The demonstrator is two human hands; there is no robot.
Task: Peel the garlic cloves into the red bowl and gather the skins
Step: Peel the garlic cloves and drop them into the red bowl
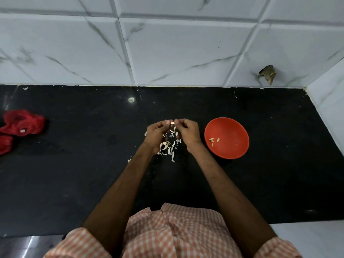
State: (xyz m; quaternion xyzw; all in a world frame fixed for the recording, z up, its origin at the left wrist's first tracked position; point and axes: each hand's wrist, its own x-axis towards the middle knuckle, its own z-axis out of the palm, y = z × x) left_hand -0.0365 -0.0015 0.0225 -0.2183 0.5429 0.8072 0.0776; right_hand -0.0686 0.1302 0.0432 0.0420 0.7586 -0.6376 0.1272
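Left hand [156, 135] and right hand [188, 133] together pinch a small pale garlic clove [172, 123] above the scattered papery white skins [168, 147]. Just right, the round red plastic bowl [233, 148] holds three peeled cloves [214, 140]. No writing shows.

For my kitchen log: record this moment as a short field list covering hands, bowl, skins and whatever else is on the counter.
left hand: pinches the garlic clove at its fingertips
right hand: pinches the same clove from the other side
red bowl: right of both hands, a few peeled cloves inside
skins: loose pile under the hands, stray bits around
counter: black
red mesh bag: far left
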